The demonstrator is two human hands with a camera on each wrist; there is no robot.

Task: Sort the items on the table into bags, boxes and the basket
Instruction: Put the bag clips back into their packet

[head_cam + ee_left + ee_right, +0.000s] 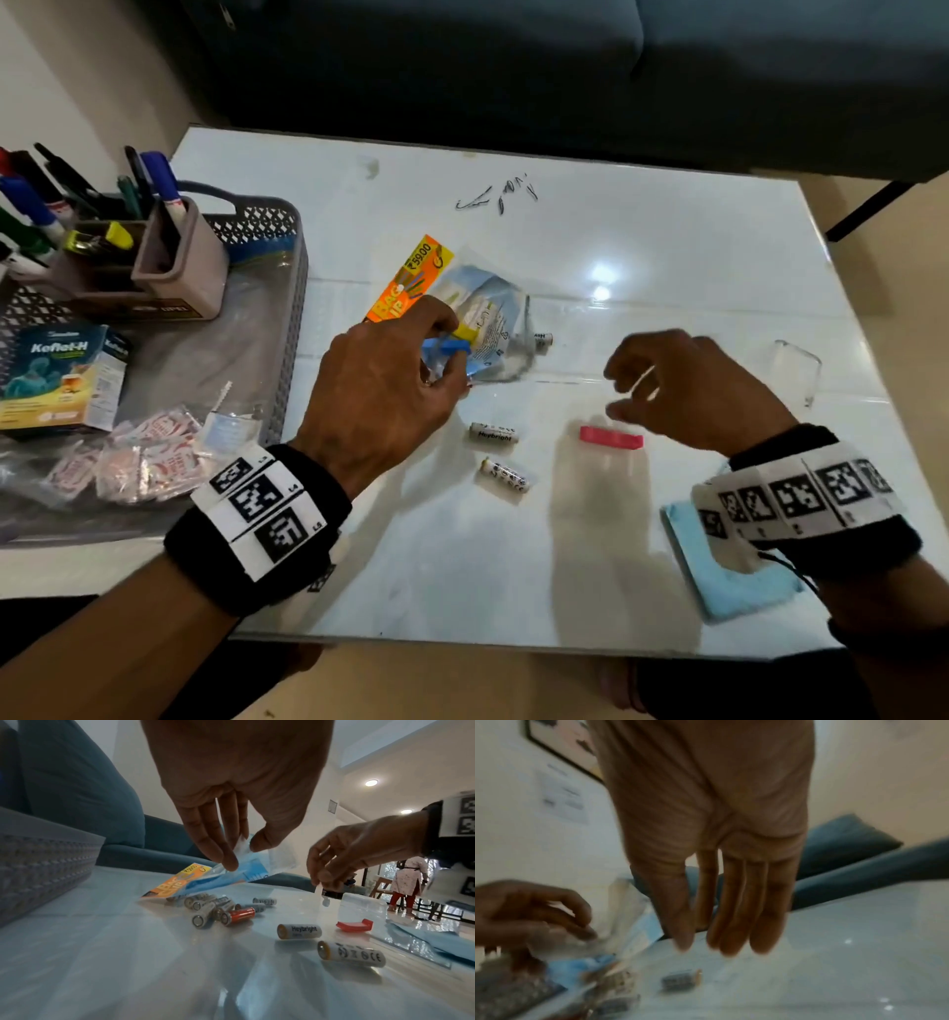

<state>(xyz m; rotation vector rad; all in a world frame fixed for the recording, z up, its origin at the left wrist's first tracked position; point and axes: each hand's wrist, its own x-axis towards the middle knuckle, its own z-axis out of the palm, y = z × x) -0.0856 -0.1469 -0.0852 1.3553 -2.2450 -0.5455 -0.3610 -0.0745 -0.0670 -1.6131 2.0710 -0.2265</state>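
Note:
My left hand (447,349) pinches the edge of a clear bag with blue print (488,318), lifting that edge off the white table (667,246). In the left wrist view the same hand (239,858) holds the bag (257,868) above a heap of batteries (213,906), one of them red (239,915). I cannot tell whether the heap is inside the bag. Two white batteries (493,431) (506,475) lie loose near me. My right hand (621,390) hovers over a pink clip (611,437), fingers relaxed, nothing plainly held.
An orange bag-clip card (405,282) lies under the bag. A grey basket (287,308) at the left holds a pen holder (174,267), a medicine box (61,380) and sachets (144,457). A blue cloth (729,580) lies near right; a clear bag (796,370) far right.

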